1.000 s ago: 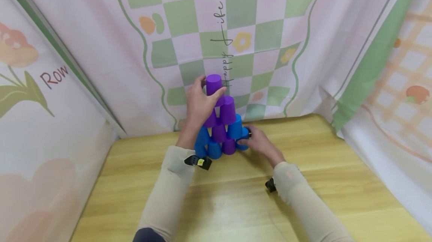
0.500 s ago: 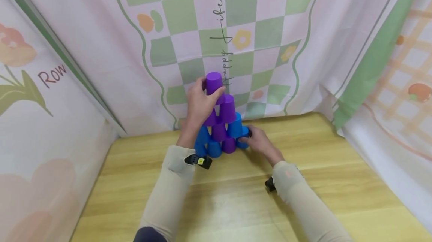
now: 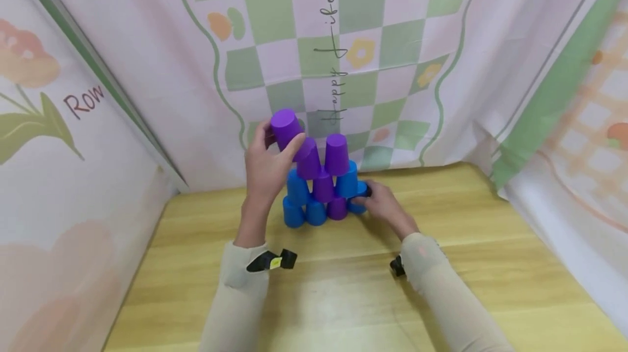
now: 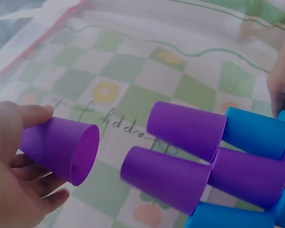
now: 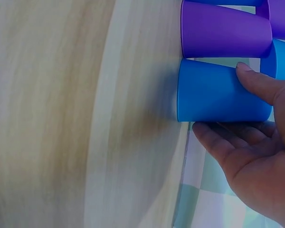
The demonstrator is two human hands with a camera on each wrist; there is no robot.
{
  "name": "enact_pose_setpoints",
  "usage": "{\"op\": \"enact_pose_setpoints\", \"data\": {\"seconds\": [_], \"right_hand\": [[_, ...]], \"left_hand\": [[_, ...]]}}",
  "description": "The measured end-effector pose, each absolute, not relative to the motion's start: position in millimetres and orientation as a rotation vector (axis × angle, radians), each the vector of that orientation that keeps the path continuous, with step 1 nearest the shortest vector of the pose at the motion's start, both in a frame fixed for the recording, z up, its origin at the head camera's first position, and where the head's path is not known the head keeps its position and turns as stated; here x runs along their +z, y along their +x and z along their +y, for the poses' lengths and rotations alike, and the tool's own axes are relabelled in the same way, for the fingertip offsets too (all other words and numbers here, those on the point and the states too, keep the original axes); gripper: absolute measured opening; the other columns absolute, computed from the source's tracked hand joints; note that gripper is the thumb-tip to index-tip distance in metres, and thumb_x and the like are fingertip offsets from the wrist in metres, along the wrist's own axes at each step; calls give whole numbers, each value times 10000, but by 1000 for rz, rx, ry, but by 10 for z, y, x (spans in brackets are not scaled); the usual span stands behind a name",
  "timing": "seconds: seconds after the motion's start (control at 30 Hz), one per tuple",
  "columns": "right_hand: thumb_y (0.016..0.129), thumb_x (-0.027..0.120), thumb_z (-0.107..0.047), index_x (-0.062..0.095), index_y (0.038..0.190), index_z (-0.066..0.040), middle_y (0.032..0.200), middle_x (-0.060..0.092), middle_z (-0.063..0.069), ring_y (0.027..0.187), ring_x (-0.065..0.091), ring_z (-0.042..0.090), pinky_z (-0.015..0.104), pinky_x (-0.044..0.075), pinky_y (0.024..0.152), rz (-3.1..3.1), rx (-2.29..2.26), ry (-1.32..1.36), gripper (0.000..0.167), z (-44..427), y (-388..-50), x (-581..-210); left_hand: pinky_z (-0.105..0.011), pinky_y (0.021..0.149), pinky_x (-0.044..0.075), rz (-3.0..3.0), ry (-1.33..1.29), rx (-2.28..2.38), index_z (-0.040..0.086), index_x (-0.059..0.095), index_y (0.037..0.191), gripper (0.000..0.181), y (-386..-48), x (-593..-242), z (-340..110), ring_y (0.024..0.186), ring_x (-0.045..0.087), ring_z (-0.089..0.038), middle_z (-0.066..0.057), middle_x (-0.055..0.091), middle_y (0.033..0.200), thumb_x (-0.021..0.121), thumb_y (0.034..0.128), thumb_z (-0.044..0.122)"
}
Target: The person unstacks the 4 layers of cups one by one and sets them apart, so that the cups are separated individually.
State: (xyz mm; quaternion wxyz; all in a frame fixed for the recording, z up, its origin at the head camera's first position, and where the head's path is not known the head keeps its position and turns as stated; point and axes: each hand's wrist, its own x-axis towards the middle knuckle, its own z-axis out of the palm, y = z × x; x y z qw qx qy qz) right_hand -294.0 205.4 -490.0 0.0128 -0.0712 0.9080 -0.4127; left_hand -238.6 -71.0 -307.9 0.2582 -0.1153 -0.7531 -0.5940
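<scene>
My left hand holds an upside-down purple cup, tilted, up at the left of the stack's top. In the left wrist view this cup is apart from the others, its open rim facing the stack. Two purple cups form the stack's top row. Below them sit a blue cup, a purple one and another blue one. My right hand grips the bottom row's right-end blue cup, thumb on one side and fingers on the other.
The stack stands on a wooden table near its back edge, close to a checkered curtain. Printed cloth hangs at the left side and more at the right. The bottom row also has a purple cup and blue ones.
My left hand has moved left and lifted the top purple cup off the two beneath it, tilting it. My right hand stays at the blue cup. The head view has shifted slightly.
</scene>
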Motion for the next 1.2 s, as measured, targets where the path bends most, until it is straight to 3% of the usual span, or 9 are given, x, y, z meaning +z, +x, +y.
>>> {"op": "enact_pose_setpoints", "data": {"seconds": [0.23,0.5,0.73,1.2], "right_hand": [[983,743,-248,625,1320,-10,1234,702,207,1149,660,376,573,543,1043,2815,-1297,-244,429,2066,-2948,-4884],[968,758,-244,630,1303,5,1212,704,216,1117,662,372,574,548,1032,2811,-1293,-239,437,2027,-2984,-4872],[971,760,-284,637,1284,-17,1179,706,196,1039,658,347,530,577,951,2819,-1248,-204,430,2079,-2965,-4861],[976,742,-262,602,1345,37,1272,680,276,1153,649,426,585,548,1018,2810,-1218,-220,496,2062,-2980,-4860]], "left_hand": [[-401,1052,576,-1911,-243,-1656,18,602,1388,576,-2207,-3283,-1059,1138,694,-238,-139,696,1274,848,912,230],[-398,1178,479,-1913,169,-1747,12,545,1434,605,-2110,-3782,-1584,1300,628,-284,-182,642,1390,824,909,122],[-437,1185,473,-1910,331,-1753,-44,526,1419,591,-2088,-4241,-1826,1315,609,-349,-235,619,1384,803,905,50],[-493,1248,378,-1913,587,-1729,11,483,1478,628,-2039,-4680,-2141,1450,490,-392,-251,522,1529,758,914,1]]}}
